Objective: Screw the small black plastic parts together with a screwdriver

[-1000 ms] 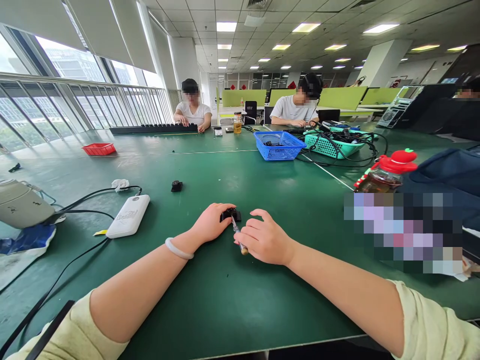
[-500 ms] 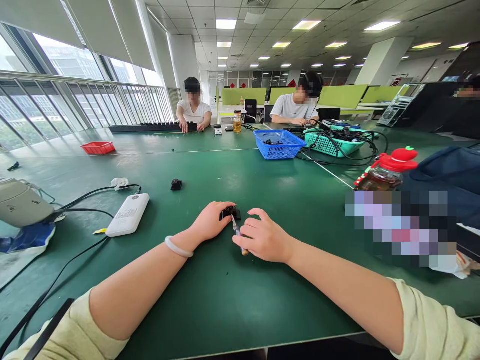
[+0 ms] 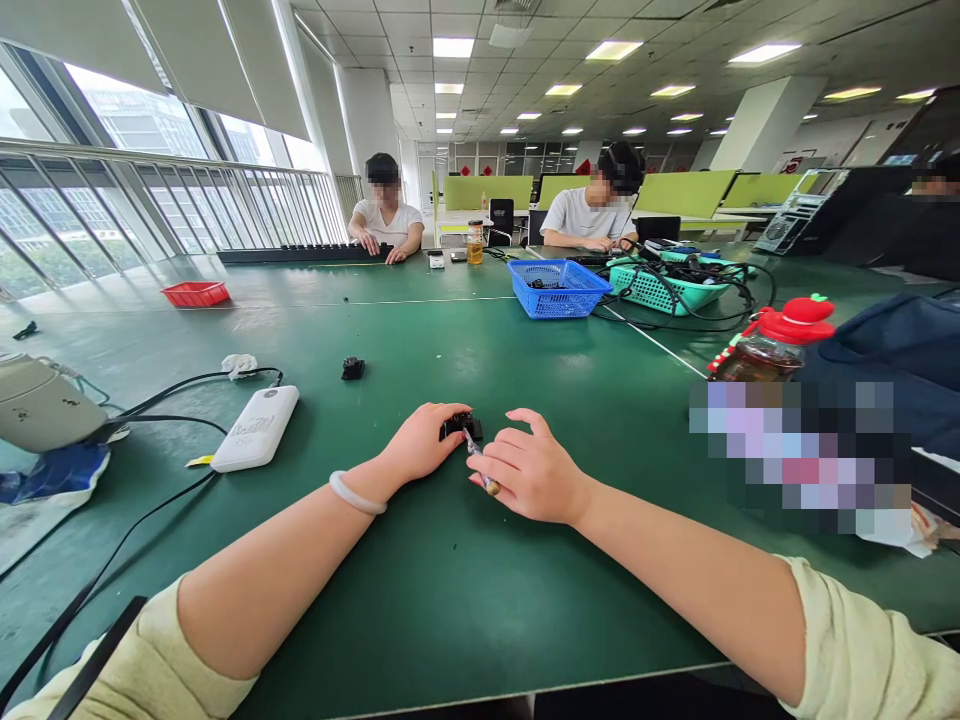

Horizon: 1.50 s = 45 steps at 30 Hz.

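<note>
A: Where is the block found?

B: On the green surface, near the middle. It is grasped by the left fingers, and partly covered by them.

A: And what is held on the right?

B: A slim tool is pinched by the right fingers, one of them lifted away. The tool is slanted, with its far tip brought to the block; whether contact is made cannot be made out.

A: How is the block likely to handle?

B: It is judged light and stiff, and could easily be skidded across the smooth surface. Any fine parts on it might be fragile, but they are too small to be judged.

A: Where is it best held?

B: By opposite sides, low down, with the top left uncovered. The tool, probably light and a little slippery, is best pinched along its handle. A second block is seen farther left, untouched.
</note>
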Tool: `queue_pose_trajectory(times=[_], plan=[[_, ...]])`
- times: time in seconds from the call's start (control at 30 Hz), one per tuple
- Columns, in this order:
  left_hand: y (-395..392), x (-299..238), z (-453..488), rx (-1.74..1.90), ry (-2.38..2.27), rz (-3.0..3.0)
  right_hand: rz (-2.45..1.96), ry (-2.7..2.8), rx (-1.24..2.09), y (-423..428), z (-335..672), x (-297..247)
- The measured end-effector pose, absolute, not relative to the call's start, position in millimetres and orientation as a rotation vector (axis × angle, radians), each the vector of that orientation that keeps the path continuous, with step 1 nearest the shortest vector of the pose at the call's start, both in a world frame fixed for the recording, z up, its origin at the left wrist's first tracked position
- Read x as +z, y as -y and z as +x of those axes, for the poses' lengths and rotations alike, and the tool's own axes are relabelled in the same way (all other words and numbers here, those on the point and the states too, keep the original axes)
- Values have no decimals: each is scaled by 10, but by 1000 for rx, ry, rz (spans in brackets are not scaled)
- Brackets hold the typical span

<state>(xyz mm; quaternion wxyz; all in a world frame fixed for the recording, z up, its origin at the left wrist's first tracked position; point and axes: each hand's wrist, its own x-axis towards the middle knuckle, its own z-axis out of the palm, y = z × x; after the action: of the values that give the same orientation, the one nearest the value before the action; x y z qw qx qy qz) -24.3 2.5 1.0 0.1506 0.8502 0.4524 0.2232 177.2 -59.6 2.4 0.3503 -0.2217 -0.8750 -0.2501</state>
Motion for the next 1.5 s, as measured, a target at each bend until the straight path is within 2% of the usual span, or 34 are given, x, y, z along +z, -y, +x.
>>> queue_pose_trajectory(times=[1.33, 1.5], plan=[[-15, 24, -236, 659, -1284, 2421, -643, 2199, -632, 602, 1792, 39], [-9, 41, -232, 658, -1291, 2419, -688, 2118, -511, 587, 1794, 48]])
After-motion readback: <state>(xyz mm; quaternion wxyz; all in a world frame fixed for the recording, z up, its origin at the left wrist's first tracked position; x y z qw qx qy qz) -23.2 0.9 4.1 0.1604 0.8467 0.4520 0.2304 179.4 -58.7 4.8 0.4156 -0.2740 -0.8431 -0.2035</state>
